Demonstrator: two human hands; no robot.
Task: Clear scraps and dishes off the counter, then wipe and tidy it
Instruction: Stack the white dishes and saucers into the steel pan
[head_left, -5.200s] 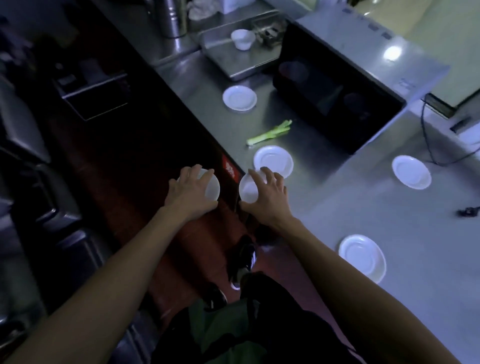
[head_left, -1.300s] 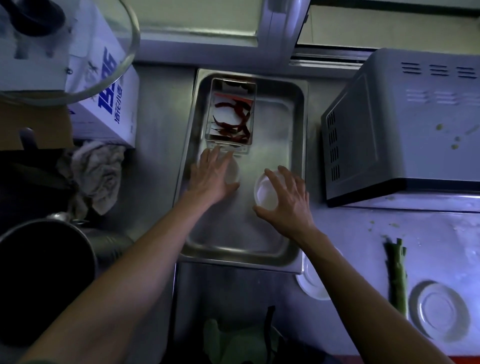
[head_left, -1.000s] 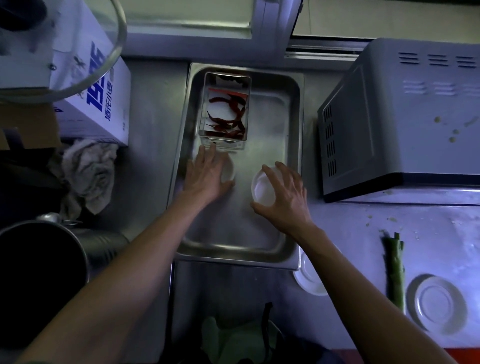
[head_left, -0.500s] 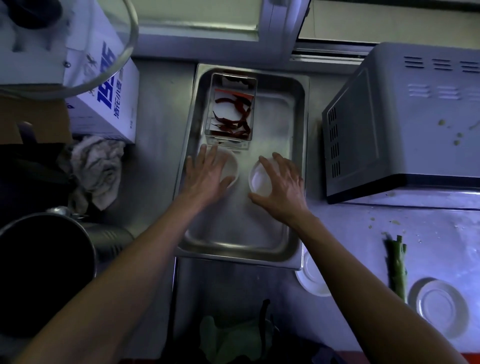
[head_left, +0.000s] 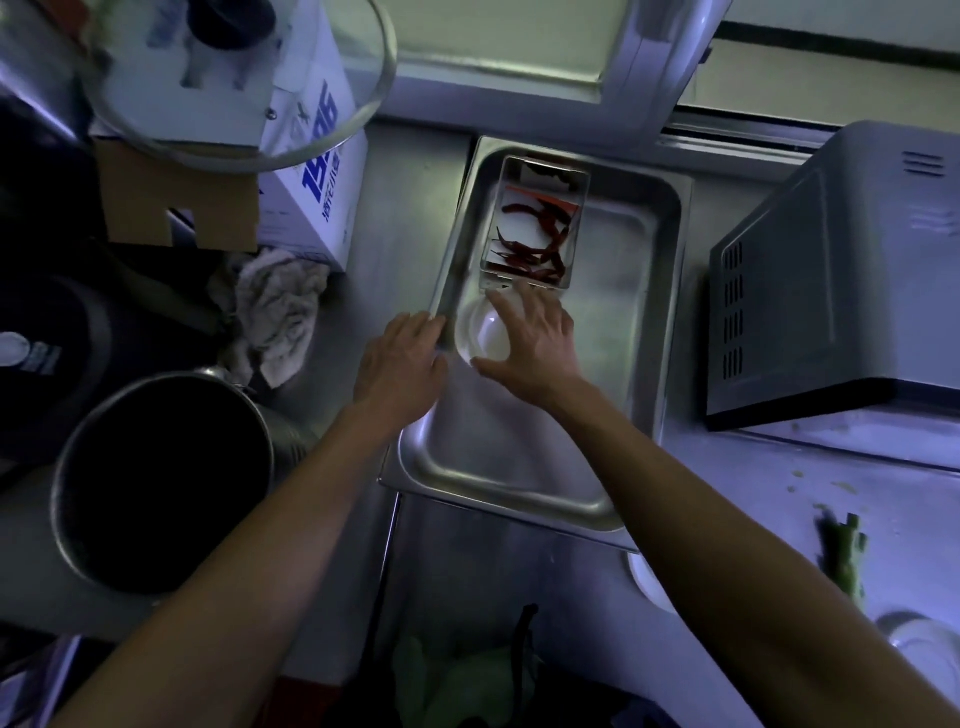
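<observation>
A steel tray (head_left: 519, 506) lies on the counter in front of me. A white bowl (head_left: 480, 332) sits at the tray's left side, just below a small steel container of red chillies (head_left: 535, 228). My right hand (head_left: 537, 345) grips this bowl, thumb on its near edge and fingers over its far edge. Only one bowl shows; whether a second lies under it I cannot tell. My left hand (head_left: 402, 364) lies flat on the tray's left rim, holding nothing. A green stalk (head_left: 844, 561) and two white saucers (head_left: 649, 582) (head_left: 924, 644) lie on the counter to the right.
A grey microwave (head_left: 831, 291) stands right of the tray. A big dark steel pot (head_left: 161, 483) is at the near left, with a crumpled cloth (head_left: 275, 306) behind it. A white box with blue print (head_left: 311, 171) and a glass lid (head_left: 234, 78) fill the far left.
Both hands carried white bowls from the counter into the tray. My left hand has since let go and slid left onto the rim. My right hand moved its bowl left to where the left one stood.
</observation>
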